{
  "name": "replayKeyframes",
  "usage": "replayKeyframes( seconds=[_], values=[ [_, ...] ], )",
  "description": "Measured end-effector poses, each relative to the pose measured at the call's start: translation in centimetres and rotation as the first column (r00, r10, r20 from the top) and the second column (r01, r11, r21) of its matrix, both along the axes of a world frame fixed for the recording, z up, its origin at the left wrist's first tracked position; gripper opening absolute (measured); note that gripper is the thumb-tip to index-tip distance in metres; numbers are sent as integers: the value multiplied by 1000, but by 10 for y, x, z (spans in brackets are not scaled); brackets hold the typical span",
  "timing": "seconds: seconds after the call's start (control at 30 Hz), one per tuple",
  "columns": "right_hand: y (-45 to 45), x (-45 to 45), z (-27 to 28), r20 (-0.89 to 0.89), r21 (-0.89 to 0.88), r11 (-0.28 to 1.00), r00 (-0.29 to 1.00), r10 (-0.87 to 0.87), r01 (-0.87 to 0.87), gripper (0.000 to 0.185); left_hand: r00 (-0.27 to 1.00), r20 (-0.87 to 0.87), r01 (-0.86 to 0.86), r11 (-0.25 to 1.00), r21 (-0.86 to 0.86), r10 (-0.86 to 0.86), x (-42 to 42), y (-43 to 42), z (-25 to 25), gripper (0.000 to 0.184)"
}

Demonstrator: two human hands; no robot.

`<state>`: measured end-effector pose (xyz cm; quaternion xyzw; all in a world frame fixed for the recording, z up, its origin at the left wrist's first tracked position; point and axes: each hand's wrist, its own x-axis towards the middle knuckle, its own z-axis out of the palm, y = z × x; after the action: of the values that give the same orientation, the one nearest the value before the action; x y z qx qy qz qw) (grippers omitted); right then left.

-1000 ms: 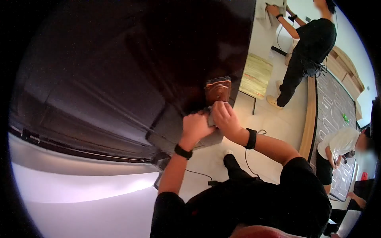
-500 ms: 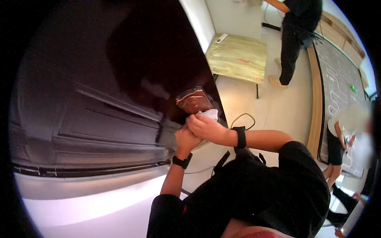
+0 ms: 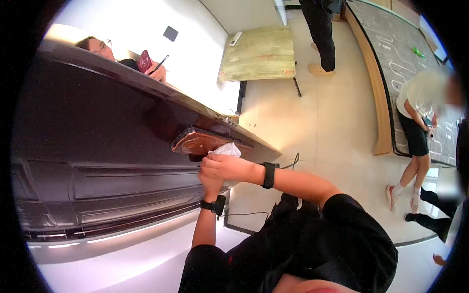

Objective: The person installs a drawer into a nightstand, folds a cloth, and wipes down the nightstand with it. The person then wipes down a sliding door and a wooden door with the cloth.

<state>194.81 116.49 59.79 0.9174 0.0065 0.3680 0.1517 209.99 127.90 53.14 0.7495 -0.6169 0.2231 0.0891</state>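
A dark panelled door [image 3: 97, 122] fills the left side, with a copper-brown handle plate [image 3: 195, 141] near its edge. My right hand [image 3: 229, 167] is closed on a crumpled white cloth [image 3: 228, 149], which lies against the lower part of the plate. Just below and touching it is my left hand [image 3: 211, 183]; its fingers are mostly hidden behind the right one, so what they hold does not show. Both wrists wear black bands.
Behind the door's top edge a person [image 3: 100, 48] holds a red phone [image 3: 145, 62] and a pen. A green-topped table [image 3: 259, 53] bears a white remote. Other people stand by a wood-framed mattress [image 3: 391, 63]. A cable crosses the floor near my feet.
The view has shifted, and the door now appears edge-on with the person behind it in sight. Both hands have moved left with the plate, still close together; more of the white cloth shows than at first.
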Motion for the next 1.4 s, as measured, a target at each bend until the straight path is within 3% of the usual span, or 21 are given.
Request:
replayKeyframes(
  seconds=[0.07,0.1,0.17,0.2,0.27,0.33,0.4,0.47,0.57,0.67,0.73,0.83,0.87,0.93,1.0,1.03,1.1,1.2,1.27,1.33,1.4],
  values=[
    [6,-9,-6,143,73,995,988,53,-64,35,924,-374,119,990,75,-82,2,17,-5,46],
    [7,-15,-9,144,70,995,988,61,-72,35,925,-373,111,991,72,-76,-12,14,0,46],
    [12,-29,-15,264,412,853,938,225,-320,33,743,-585,-16,866,-500,-324,-51,6,12,47],
    [17,-37,-15,268,409,852,935,230,-327,33,748,-581,-18,865,-502,-321,-58,9,11,47],
    [32,-52,-15,343,764,537,930,132,-358,30,880,-438,-81,849,-523,-186,-64,23,8,49],
    [45,-59,-19,393,743,556,915,87,-372,31,882,-439,-98,846,-525,-170,-63,36,13,50],
    [51,-61,-18,440,792,505,894,-81,-343,36,974,-202,9,910,-415,-102,-57,43,38,46],
    [49,-70,-10,438,795,501,895,-86,-341,42,978,-159,59,916,-396,-132,-59,49,59,41],
    [50,-81,1,396,799,510,917,-49,-318,39,951,-201,198,964,-180,-233,-61,61,84,38],
    [48,-79,8,357,822,470,934,12,-320,40,866,-425,210,963,-171,-265,-36,74,77,38],
    [54,-80,11,372,773,541,927,39,-333,39,875,-383,227,950,-216,-296,-30,76,68,36],
    [64,-67,6,442,741,584,896,-53,-331,38,615,-726,58,937,-346,-306,-21,69,47,27],
    [71,-63,2,466,740,599,875,-128,-307,37,615,-729,62,940,-336,-301,-20,71,39,27],
    [84,-57,2,460,700,679,867,-193,-221,41,253,-945,-227,937,-266,-207,-29,66,33,23],
    [96,-52,8,410,629,761,899,-153,-157,39,-93,-951,-307,917,-253,-294,-27,57,29,27],
    [99,-44,8,401,635,759,900,-169,-140,39,-106,-952,-295,924,-245,-286,-27,53,30,27],
    [109,-29,7,304,568,823,926,-226,15,34,-454,-765,-251,889,-383,-457,-25,55,28,32],
    [122,-16,6,217,534,845,962,-167,26,32,-580,-662,-249,876,-413,-476,-21,60,27,34],
    [121,-18,4,214,543,839,962,-172,30,30,-530,-683,-293,864,-410,-503,-23,64,35,34],
    [115,-33,8,156,479,878,982,-104,17,30,-7,-918,-213,898,-385,-395,-23,76,44,33],
    [112,-52,15,138,451,889,978,-160,82,27,267,-877,1,910,-415,-400,-26,78,58,28]
  ],
)
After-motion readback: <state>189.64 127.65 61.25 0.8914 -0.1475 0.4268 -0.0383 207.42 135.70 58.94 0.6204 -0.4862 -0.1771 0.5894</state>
